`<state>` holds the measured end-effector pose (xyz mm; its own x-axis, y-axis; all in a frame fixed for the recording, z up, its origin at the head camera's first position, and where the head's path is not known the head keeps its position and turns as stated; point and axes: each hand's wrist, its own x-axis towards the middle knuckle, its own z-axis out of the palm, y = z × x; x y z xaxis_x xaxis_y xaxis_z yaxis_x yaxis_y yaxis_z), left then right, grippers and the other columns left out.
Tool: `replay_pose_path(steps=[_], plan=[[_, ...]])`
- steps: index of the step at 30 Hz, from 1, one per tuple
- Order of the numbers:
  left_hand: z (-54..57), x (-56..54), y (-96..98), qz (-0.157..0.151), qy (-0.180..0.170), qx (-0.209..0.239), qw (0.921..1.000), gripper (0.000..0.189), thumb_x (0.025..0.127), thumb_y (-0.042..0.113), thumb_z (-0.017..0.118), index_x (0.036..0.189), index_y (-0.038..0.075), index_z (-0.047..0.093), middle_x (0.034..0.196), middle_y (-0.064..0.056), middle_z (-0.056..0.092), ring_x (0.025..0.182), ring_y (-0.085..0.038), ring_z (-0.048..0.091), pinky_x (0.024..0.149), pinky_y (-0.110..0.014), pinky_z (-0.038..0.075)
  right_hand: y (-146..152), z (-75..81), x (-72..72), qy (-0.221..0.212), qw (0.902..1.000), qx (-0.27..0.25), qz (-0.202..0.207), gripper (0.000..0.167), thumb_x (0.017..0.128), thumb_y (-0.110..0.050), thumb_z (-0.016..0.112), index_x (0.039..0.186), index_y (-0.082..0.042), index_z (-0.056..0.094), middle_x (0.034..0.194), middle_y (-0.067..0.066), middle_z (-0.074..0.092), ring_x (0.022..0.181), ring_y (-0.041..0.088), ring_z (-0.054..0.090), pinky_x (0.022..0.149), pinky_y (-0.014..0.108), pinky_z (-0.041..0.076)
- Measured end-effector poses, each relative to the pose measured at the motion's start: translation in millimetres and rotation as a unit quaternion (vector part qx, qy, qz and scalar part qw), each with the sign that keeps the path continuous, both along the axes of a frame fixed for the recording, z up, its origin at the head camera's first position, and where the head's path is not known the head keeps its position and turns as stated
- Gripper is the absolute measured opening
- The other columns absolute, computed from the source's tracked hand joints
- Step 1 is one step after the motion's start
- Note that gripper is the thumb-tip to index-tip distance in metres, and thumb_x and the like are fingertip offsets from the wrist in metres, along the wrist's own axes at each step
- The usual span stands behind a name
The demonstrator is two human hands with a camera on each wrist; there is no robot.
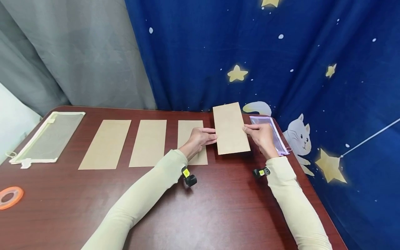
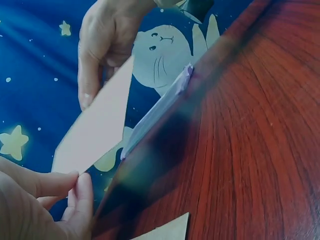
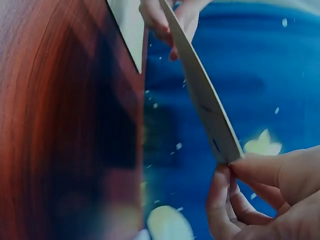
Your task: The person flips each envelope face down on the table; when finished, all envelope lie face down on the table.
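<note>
A tan rectangular card (image 1: 232,128) is held up off the far right part of the table, tilted. My left hand (image 1: 201,139) pinches its left edge between thumb and fingers, and my right hand (image 1: 261,139) pinches the right edge. From the right wrist view, the card (image 3: 205,100) looks thin and stiff, with small dark marks on its underside. Three similar cards lie in a row to the left: one far left card (image 1: 104,144), a middle card (image 1: 149,142) and a third card (image 1: 189,125) partly hidden behind my left hand.
A purple-edged zip pouch (image 1: 276,137) lies at the table's right edge, partly behind my right hand. On the far left lies a pale yellow mesh pouch (image 1: 62,139). An orange ring-shaped roll (image 1: 18,194) sits nearer on the left. Curtains (image 1: 193,52) hang behind the table.
</note>
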<state>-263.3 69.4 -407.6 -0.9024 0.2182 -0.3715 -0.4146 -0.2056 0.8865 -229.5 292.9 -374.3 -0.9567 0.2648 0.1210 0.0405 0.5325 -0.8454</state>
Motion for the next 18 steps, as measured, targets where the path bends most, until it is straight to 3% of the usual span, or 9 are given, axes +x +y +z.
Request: replay_pose_path(steps=[4, 7, 10, 13, 16, 18], plan=[[-2.5, -0.6, 3.2, 0.007, 0.046, -0.026, 0.9986, 0.034, 0.083, -0.016, 0.072, 0.116, -0.008, 0.071, 0.108, -0.029, 0.072, 0.068, -0.012, 0.071, 0.08, -0.032, 0.064, 12, -13.9, -9.0, -0.036, 0.9923, -0.112, 0.038, 0.031, 0.091, -0.001, 0.072, 0.116, 0.017, 0.067, 0.095, 0.013, 0.077, 0.065, -0.002, 0.067, 0.07, 0.02, 0.062], [-5.8, -0.5, 7.9, 0.003, 0.096, -0.088, 0.9915, 0.032, 0.082, -0.012, 0.074, 0.114, -0.007, 0.072, 0.105, -0.029, 0.073, 0.071, -0.016, 0.074, 0.076, -0.03, 0.064, 18, -25.0, -13.9, -0.048, 0.9882, -0.136, 0.052, 0.032, 0.09, 0.005, 0.07, 0.116, 0.021, 0.063, 0.086, 0.002, 0.077, 0.063, -0.003, 0.066, 0.069, 0.02, 0.062], [-10.0, 0.4, 12.6, -0.003, 0.145, -0.199, 0.9692, 0.028, 0.083, -0.002, 0.078, 0.111, -0.001, 0.076, 0.096, -0.019, 0.078, 0.074, -0.017, 0.077, 0.072, -0.025, 0.063, 21, -34.6, -17.4, -0.059, 0.9899, -0.121, 0.045, 0.029, 0.088, 0.007, 0.07, 0.113, 0.022, 0.065, 0.085, 0.008, 0.078, 0.059, -0.001, 0.067, 0.065, 0.02, 0.062], [-15.2, 0.8, 15.2, -0.01, 0.172, -0.303, 0.9372, 0.025, 0.081, 0.008, 0.083, 0.106, 0.006, 0.079, 0.09, -0.009, 0.079, 0.078, -0.016, 0.078, 0.078, -0.025, 0.061, 20, -41.1, -19.2, -0.081, 0.992, -0.09, 0.037, 0.026, 0.088, 0.006, 0.071, 0.109, 0.02, 0.068, 0.095, 0.022, 0.076, 0.056, 0.0, 0.067, 0.065, 0.023, 0.063], [-19.6, -0.1, 16.4, -0.027, 0.186, -0.356, 0.9154, 0.023, 0.08, 0.012, 0.085, 0.102, 0.009, 0.081, 0.095, -0.006, 0.08, 0.092, -0.018, 0.076, 0.088, -0.032, 0.06, 19, -44.1, -20.2, -0.1, 0.992, -0.067, 0.039, 0.024, 0.088, 0.005, 0.071, 0.107, 0.019, 0.07, 0.105, 0.031, 0.071, 0.055, 0.001, 0.067, 0.065, 0.024, 0.063], [-21.0, -0.7, 16.8, -0.038, 0.201, -0.382, 0.9012, 0.021, 0.078, 0.013, 0.086, 0.098, 0.01, 0.082, 0.098, -0.004, 0.079, 0.097, -0.02, 0.074, 0.089, -0.032, 0.06, 19, -45.5, -20.8, -0.107, 0.9916, -0.058, 0.044, 0.023, 0.087, 0.006, 0.071, 0.106, 0.019, 0.07, 0.105, 0.033, 0.07, 0.055, 0.002, 0.067, 0.064, 0.024, 0.063]])
